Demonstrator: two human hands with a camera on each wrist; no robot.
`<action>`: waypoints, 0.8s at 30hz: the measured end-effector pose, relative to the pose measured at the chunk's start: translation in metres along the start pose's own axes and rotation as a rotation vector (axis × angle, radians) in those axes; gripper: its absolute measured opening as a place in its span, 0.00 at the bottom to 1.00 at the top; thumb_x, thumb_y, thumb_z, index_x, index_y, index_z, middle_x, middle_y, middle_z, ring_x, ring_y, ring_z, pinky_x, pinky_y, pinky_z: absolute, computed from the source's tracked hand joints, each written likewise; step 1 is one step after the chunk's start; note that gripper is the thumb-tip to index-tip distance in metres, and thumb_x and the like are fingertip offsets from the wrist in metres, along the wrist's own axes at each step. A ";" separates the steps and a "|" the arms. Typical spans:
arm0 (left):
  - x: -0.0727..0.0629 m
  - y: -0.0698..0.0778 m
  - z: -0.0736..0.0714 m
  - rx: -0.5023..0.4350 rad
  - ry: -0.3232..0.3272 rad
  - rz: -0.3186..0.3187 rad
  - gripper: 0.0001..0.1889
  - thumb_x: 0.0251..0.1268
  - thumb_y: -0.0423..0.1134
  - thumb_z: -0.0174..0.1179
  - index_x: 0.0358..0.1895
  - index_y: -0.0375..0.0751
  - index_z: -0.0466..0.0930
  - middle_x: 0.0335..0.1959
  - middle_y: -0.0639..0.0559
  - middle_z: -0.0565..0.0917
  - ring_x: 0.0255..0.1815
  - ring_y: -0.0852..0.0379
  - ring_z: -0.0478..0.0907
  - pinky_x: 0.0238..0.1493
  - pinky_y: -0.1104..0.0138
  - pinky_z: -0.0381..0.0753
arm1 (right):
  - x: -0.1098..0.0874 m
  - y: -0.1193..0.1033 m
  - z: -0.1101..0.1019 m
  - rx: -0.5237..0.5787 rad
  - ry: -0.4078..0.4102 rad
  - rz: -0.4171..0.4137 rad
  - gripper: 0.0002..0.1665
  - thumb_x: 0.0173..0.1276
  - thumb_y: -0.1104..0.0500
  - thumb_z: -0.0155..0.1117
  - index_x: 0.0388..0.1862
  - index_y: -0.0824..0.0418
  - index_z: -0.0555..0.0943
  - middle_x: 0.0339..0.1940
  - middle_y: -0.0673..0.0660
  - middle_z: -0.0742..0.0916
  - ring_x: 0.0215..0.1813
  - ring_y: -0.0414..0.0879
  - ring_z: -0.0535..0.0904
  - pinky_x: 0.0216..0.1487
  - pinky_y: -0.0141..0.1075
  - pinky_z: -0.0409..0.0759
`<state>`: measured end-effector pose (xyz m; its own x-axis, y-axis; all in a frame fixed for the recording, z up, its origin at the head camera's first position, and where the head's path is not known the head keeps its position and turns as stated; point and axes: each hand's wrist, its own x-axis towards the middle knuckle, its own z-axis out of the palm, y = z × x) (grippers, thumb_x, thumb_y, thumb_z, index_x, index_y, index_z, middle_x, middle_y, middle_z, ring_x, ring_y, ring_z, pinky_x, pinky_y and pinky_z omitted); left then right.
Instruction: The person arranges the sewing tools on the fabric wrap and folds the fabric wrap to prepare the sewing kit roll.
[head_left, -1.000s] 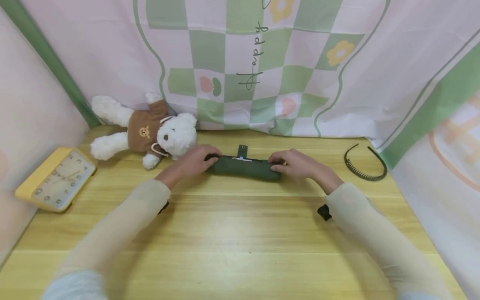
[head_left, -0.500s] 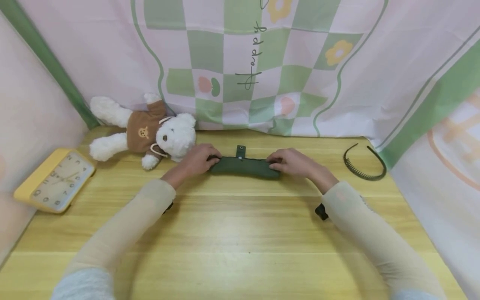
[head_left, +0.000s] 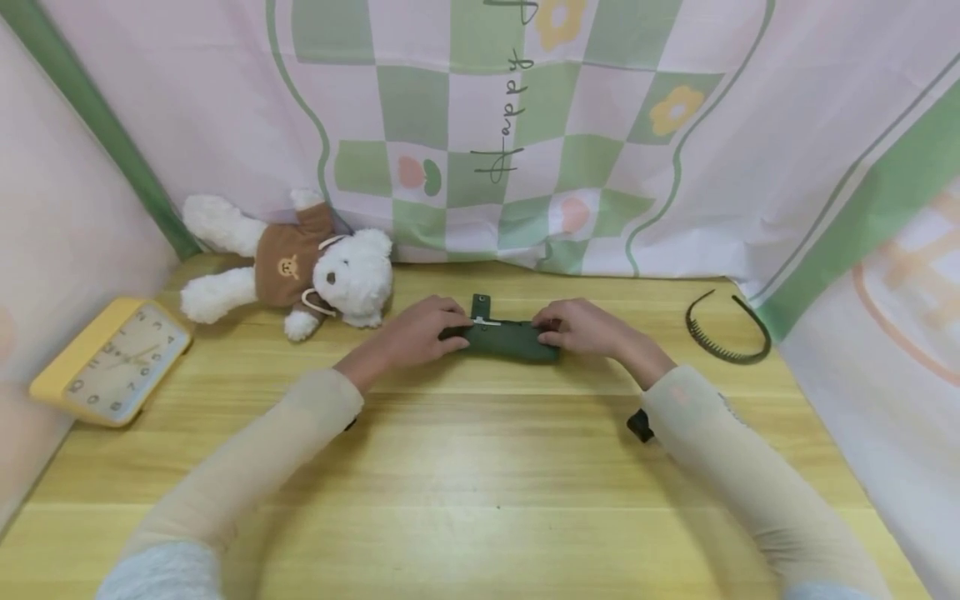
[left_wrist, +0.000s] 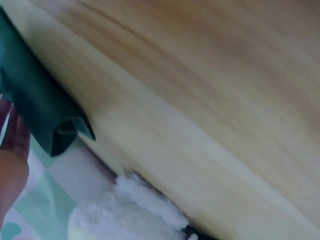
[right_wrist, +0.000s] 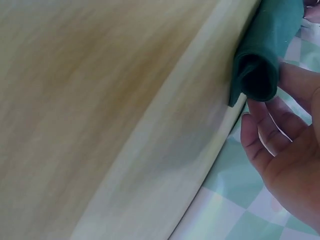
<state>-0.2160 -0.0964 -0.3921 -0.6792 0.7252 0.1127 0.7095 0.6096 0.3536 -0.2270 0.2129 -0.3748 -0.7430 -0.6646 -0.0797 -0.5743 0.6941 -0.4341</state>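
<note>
A dark green rolled-up pouch (head_left: 510, 342), a tube with a spiral end, lies at the back middle of the table. Its strap (head_left: 482, 305), with a metal snap, points away toward the curtain. A thin white strip (head_left: 487, 322) shows along the top beside the strap. My left hand (head_left: 427, 332) pinches the roll left of the strap, thumb on the near side. Around the other end, my right hand (head_left: 581, 327) has thumb and fingers holding the edge. In the right wrist view the roll's open end (right_wrist: 257, 75) sits between thumb and fingers.
A white plush dog (head_left: 300, 267) in a brown top lies at the back left. A yellow clock (head_left: 112, 358) stands left of it. To the right is a black toothed headband (head_left: 727, 333). A checked curtain (head_left: 510, 125) hangs behind the wooden table (head_left: 480, 500).
My left hand has slid right along the roll, closer to the strap. The white strip, mostly covered half a second ago, shows again. My right hand stays at its end.
</note>
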 end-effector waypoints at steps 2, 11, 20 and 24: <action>0.001 0.003 0.002 0.010 0.000 -0.016 0.22 0.74 0.46 0.63 0.63 0.37 0.81 0.57 0.44 0.81 0.58 0.47 0.77 0.62 0.56 0.75 | 0.002 -0.003 -0.002 0.019 -0.013 0.012 0.16 0.73 0.63 0.66 0.57 0.68 0.84 0.52 0.63 0.87 0.55 0.58 0.83 0.56 0.53 0.80; 0.001 0.005 0.006 0.028 -0.004 -0.078 0.23 0.74 0.47 0.62 0.65 0.38 0.80 0.58 0.44 0.80 0.58 0.48 0.77 0.61 0.57 0.76 | 0.023 -0.013 -0.007 0.313 0.031 0.012 0.24 0.73 0.59 0.65 0.64 0.71 0.78 0.61 0.66 0.83 0.65 0.61 0.77 0.65 0.56 0.73; 0.002 0.004 0.010 0.033 0.001 -0.093 0.22 0.75 0.46 0.62 0.65 0.39 0.80 0.58 0.44 0.81 0.58 0.48 0.78 0.61 0.57 0.76 | 0.052 -0.019 -0.003 0.570 0.045 0.164 0.29 0.73 0.62 0.65 0.69 0.73 0.72 0.66 0.69 0.78 0.66 0.61 0.76 0.62 0.51 0.77; 0.002 0.004 0.010 0.027 0.005 -0.096 0.22 0.75 0.46 0.62 0.65 0.40 0.80 0.58 0.43 0.81 0.58 0.47 0.78 0.61 0.57 0.76 | 0.060 -0.019 -0.001 0.710 0.044 0.254 0.30 0.75 0.64 0.62 0.71 0.74 0.69 0.68 0.70 0.75 0.65 0.61 0.76 0.61 0.50 0.79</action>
<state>-0.2127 -0.0896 -0.3997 -0.7450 0.6617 0.0846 0.6462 0.6844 0.3376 -0.2608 0.1607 -0.3708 -0.8447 -0.4856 -0.2251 -0.0346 0.4693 -0.8824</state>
